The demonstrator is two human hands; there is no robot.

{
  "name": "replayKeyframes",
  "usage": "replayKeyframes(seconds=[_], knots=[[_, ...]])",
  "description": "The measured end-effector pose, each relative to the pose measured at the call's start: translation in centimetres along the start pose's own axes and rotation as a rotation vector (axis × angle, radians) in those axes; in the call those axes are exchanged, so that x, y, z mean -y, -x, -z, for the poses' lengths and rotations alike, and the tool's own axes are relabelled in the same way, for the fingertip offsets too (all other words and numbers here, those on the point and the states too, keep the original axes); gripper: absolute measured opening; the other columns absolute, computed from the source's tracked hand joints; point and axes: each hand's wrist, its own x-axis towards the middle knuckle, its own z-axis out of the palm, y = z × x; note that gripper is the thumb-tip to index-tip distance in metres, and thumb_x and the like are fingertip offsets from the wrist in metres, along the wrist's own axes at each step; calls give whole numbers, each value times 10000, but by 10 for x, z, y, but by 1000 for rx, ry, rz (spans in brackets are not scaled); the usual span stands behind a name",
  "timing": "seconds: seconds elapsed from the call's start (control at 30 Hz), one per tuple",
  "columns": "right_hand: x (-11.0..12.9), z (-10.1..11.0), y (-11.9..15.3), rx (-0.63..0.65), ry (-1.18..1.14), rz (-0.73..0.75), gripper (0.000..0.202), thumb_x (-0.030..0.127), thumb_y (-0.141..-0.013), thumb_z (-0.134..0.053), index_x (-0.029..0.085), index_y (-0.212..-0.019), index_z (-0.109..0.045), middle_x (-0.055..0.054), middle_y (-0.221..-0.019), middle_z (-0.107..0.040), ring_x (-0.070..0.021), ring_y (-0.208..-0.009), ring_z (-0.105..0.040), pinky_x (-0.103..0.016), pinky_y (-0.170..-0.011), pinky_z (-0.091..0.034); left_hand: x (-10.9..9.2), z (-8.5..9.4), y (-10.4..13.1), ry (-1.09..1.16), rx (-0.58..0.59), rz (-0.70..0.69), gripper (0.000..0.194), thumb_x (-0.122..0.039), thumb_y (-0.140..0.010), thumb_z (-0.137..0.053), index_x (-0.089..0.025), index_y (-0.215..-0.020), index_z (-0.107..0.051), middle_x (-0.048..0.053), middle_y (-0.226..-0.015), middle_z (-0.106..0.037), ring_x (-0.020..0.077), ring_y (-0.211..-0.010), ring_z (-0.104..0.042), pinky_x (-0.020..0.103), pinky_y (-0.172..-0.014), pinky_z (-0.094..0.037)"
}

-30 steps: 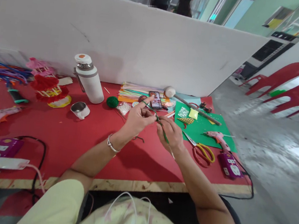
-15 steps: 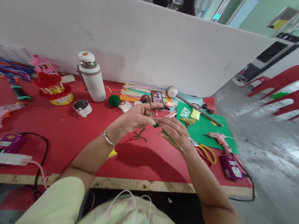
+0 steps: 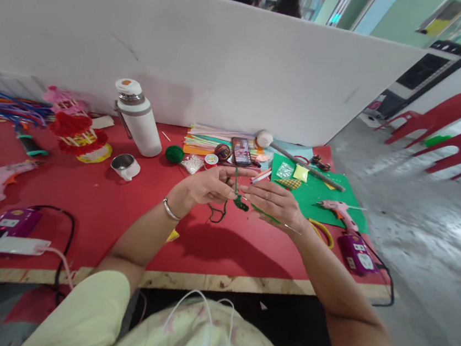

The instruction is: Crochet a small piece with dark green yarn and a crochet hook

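Observation:
Between my hands is a small piece of dark green crochet point(image 3: 241, 202). My left hand point(image 3: 212, 185) pinches its edge between thumb and finger, with green yarn point(image 3: 236, 178) running up over the stretched index finger. My right hand point(image 3: 275, 202) is closed on a thin crochet hook point(image 3: 293, 229) with a green handle, its metal end sticking out past the wrist. The hook's tip is at the crochet piece. A loose yarn tail point(image 3: 218, 214) hangs below my left hand. A ball of green yarn point(image 3: 174, 154) lies on the table beyond it.
A white flask point(image 3: 138, 121) and steel cup point(image 3: 125, 167) stand at left. A phone point(image 3: 242, 152) lies ahead. On the right are yellow-handled scissors point(image 3: 323, 233), a pink glue gun point(image 3: 340, 212) and a purple power box point(image 3: 358, 254). A white board point(image 3: 226, 67) rises behind.
My hands have moved slightly apart, and more of the green crochet piece shows between them. The right hand has shifted a little right and down with the hook.

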Motion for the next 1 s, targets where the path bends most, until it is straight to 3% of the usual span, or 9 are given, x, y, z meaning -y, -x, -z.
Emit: replayKeyframes(seconds=[0.2,0.43,0.6,0.73,0.87,1.0], knots=[[2,16,1,90,49,-26,605,300,-935,-794,189,-1490,-580,-136,-1298,-794,-240,-1218,-771,-415,-1061,-646,-1,2,-1,-55,-37,-17,850,-195,-618,-931,-211,-1429,-679,-74,-577,-513,20,-421,-244,219,-419,-148],[2,25,5,137,34,-33,390,305,-947,-782,231,-1322,-701,-85,-1285,-805,-212,-1159,-796,-399,-1074,-651,-1,1,-2,-65,-28,5,881,-167,-610,-899,-187,-1456,-653,-61,-613,-588,13,-412,-245,217,-423,-132],[3,29,6,205,100,-52,322,288,-957,-770,258,-1275,-732,-50,-1256,-817,-221,-1118,-811,-420,-1045,-677,-1,-3,-2,-115,-115,-7,875,-169,-607,-882,-159,-1451,-649,-65,-606,-591,20,-407,-276,216,-419,-145],[7,30,6,180,187,8,296,225,-966,-749,209,-1262,-733,-68,-1239,-823,-221,-1071,-821,-418,-1002,-697,0,-8,-2,-223,-206,-52,839,-172,-627,-840,-145,-1445,-655,-57,-624,-609,29,-423,-313,211,-430,-179],[11,33,3,193,19,-122,332,239,-989,-711,259,-1320,-726,-60,-1225,-829,-223,-1108,-807,-426,-1010,-681,3,-10,-2,-356,-277,-130,741,-146,-649,-786,-150,-1386,-708,-32,-670,-656,56,-491,-422,205,-461,-256],[12,38,-3,188,-209,-248,294,252,-1000,-689,256,-1287,-754,-69,-1155,-844,-219,-1091,-796,-397,-958,-671,1,-13,1,-456,-249,-177,668,-127,-672,-761,-165,-1339,-746,-4,-720,-704,92,-595,-532,208,-526,-358]])
